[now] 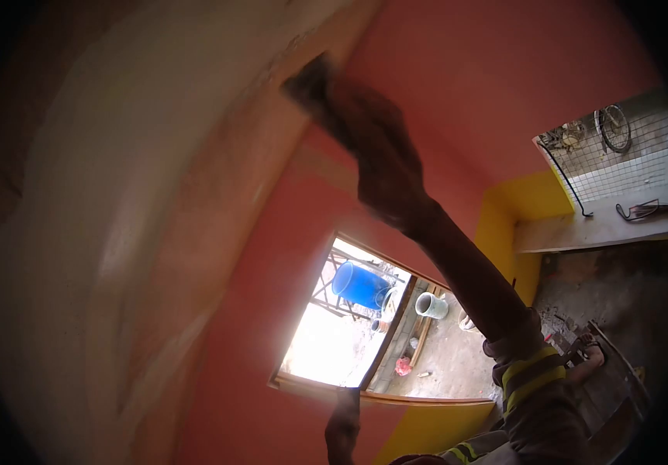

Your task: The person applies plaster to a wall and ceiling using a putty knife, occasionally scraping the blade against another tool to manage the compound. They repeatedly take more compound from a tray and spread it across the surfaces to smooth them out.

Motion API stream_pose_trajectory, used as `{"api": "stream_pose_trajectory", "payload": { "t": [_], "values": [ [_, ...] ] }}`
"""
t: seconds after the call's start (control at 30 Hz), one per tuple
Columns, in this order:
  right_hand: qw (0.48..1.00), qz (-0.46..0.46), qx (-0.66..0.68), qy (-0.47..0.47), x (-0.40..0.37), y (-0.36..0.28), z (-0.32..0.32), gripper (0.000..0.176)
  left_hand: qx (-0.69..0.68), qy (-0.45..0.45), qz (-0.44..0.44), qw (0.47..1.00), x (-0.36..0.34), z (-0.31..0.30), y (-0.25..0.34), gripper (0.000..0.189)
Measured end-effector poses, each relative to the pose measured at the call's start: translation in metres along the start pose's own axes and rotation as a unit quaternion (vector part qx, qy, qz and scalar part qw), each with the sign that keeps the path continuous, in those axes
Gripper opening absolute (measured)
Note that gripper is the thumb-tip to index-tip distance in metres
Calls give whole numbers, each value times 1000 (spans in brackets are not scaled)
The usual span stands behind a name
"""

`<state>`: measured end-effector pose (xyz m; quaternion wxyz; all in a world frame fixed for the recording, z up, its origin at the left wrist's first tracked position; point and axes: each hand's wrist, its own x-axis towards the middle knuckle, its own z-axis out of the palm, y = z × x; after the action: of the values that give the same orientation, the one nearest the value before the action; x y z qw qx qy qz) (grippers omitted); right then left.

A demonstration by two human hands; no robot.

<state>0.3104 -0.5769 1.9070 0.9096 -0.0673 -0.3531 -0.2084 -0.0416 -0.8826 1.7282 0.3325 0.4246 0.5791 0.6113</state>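
My right hand (pixel 384 159) reaches up across the view, its fingers closed around a dark, flat-ended scraper-like tool (pixel 310 81). The tool's end is at the border between the pale, patchy surface (pixel 148 155) and the red wall (pixel 442 93); motion blur hides whether it touches. Lower down, my left hand (pixel 341 430) is closed around a small dark flat piece (pixel 348 398) that sticks up from the fingers. That piece is too dim to name. A sleeve with yellow stripes (pixel 535 380) covers my right forearm near the elbow.
Below the raised arm is a wood-framed opening (pixel 380 400), with a blue barrel (pixel 361 285) and a pale bucket (pixel 431 305) beyond it. At right are a meshed window (pixel 621 155), a ledge (pixel 597 231) and a bicycle (pixel 613 128) outside. Yellow paint (pixel 531 198) borders the red.
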Motion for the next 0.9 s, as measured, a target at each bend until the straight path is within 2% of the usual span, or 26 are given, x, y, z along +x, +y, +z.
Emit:
{"api": "stream_pose_trajectory", "payload": {
  "t": [0.03, 0.1, 0.17, 0.23, 0.37, 0.47, 0.57, 0.67, 0.73, 0.8, 0.87, 0.9],
  "values": [
    [999, -8, -6, 51, 19, 0, -10, 55, -112, 31, -42, 992, 1, -1, -4, 49],
    [990, -53, -15, 134, 51, 5, -20, 50, -177, -3, -34, 984, 1, -8, -11, 45],
    [979, -114, -22, 170, 77, 20, -16, 45, -90, -133, 63, 985, -1, -17, -19, 41],
    [969, -158, -32, 189, 94, 34, -10, 43, -95, -117, 48, 987, -6, -15, -16, 42],
    [972, -160, -66, 161, 94, 40, -2, 44, -71, -87, 77, 991, -16, -10, -17, 42],
    [971, -164, -65, 162, 85, 39, 12, 46, -64, -86, 66, 992, -13, -21, -18, 42],
    [978, -121, -37, 164, 71, 30, 27, 48, -53, -143, 86, 985, -3, -28, -16, 43],
    [987, -56, 7, 152, 52, 20, 45, 53, -95, -64, 74, 991, -16, 7, 0, 43],
    [990, -43, -9, 131, 38, 21, 55, 53, 142, -21, 103, 984, 1, -18, -6, 31],
    [996, -50, 6, 70, 19, 20, 55, 53, 131, 5, 57, 990, 7, -23, -3, 24],
    [999, -38, 5, -1, 5, 21, 33, 52, -130, 9, -60, 990, 11, -8, 4, 19],
    [999, -24, -2, -41, -2, 24, 15, 52, -149, 22, -72, 986, 17, -19, -4, 22]
  ]
}}
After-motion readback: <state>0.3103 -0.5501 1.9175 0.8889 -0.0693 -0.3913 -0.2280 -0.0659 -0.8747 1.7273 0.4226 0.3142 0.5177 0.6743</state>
